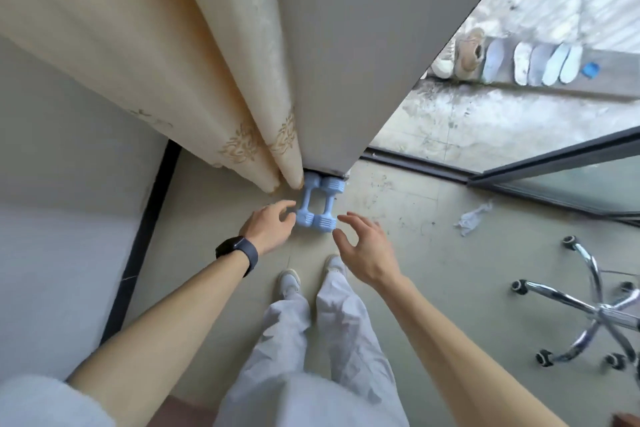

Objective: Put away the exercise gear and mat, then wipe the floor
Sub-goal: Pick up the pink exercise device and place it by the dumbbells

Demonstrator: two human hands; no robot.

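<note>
— While both hands hover this low, where do the weights sit?

— The two blue dumbbells (323, 221) lie side by side on the floor (398, 218). Their far heads are tucked against the foot of the grey wall (332, 80), just beside the hem of the curtain (242, 135).

— And the hands?

— Both are open and hold nothing. The left hand (268, 227), with a watch on its wrist, has relaxed fingertips at the near head of the left dumbbell; I cannot tell whether they touch it. The right hand (363, 250) is spread just beside the right dumbbell, apart from it.

— So what makes this step go well?

— I judge the stowing nearly settled. See that the pair lies parallel and butted to the wall so neither rolls out, and that the curtain hem is not caught under a head. If they need shifting, grip each by its handle, not its heads.

— What is left?

— No mat shows here. A crumpled rag (472, 218) lies near the door track, possibly for the wiping.
</note>
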